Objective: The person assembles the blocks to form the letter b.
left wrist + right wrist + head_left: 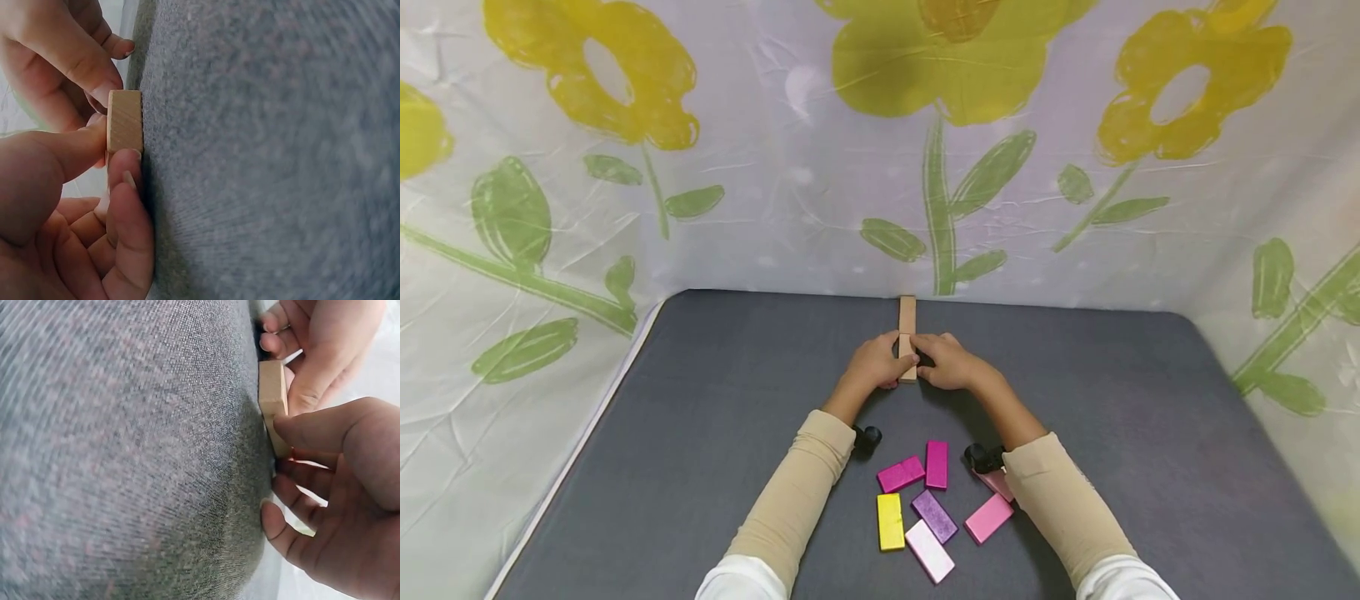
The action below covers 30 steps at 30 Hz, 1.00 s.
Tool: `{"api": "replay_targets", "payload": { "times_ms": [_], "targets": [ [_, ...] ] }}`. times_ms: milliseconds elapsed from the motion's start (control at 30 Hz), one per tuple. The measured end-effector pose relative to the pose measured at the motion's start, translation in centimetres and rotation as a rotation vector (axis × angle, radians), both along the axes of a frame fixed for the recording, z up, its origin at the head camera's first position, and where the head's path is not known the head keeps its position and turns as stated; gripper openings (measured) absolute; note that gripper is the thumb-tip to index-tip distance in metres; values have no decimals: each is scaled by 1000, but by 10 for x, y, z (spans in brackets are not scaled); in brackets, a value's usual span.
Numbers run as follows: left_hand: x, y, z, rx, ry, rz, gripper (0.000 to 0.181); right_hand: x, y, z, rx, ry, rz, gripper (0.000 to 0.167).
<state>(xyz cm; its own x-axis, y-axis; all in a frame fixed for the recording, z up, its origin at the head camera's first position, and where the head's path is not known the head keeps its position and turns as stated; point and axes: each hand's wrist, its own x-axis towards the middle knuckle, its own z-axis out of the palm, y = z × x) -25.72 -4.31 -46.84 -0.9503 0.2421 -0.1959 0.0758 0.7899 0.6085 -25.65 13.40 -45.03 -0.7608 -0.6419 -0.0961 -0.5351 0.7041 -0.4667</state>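
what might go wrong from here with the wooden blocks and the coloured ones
The near wooden block seems to meet the far wooden block end to end, so a shove from the left hand or right hand might knock the pair out of line.

A pink block is partly hidden by the right sleeve; pulling that arm back could drag it, though whether they touch is unclear.
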Motion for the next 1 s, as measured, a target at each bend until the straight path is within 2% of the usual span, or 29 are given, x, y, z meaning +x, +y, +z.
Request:
{"api": "replay_targets", "payload": {
  "times_ms": [167, 300, 400, 467, 533, 600, 667, 733, 867, 1000],
  "targets": [
    [-2, -1, -1, 26, -11, 0, 72, 1, 0, 1, 4, -35, -38, 59],
    [-3, -3, -2, 52, -18, 8, 72, 1, 1, 0, 6, -22, -12, 60],
    [-1, -4, -3, 53, -11, 16, 72, 2, -1, 2, 34, -2, 18, 48],
    [1, -5, -2, 44, -1, 17, 73, 7, -5, 6, 73, -29, 6, 39],
    [3, -6, 0, 47, -4, 12, 75, 15, -8, 12, 121, -40, -18, 40],
    [7, -8, 2, 75, -21, 1, 79, 27, -10, 19, 174, -61, -64, 55],
    [13, -12, 3, 115, -44, -12, 83, 41, -10, 26, 223, -64, -87, 65],
    [21, -16, 3, 141, -57, -29, 88, 55, -9, 32, 255, -65, -89, 69],
    [42, -23, 5, 111, -18, -60, 95, 85, -7, 39, 265, -80, -55, 55],
    [57, -22, 5, 67, 41, -49, 90, 112, -3, 40, 258, -47, -43, 46]
  ]
}}
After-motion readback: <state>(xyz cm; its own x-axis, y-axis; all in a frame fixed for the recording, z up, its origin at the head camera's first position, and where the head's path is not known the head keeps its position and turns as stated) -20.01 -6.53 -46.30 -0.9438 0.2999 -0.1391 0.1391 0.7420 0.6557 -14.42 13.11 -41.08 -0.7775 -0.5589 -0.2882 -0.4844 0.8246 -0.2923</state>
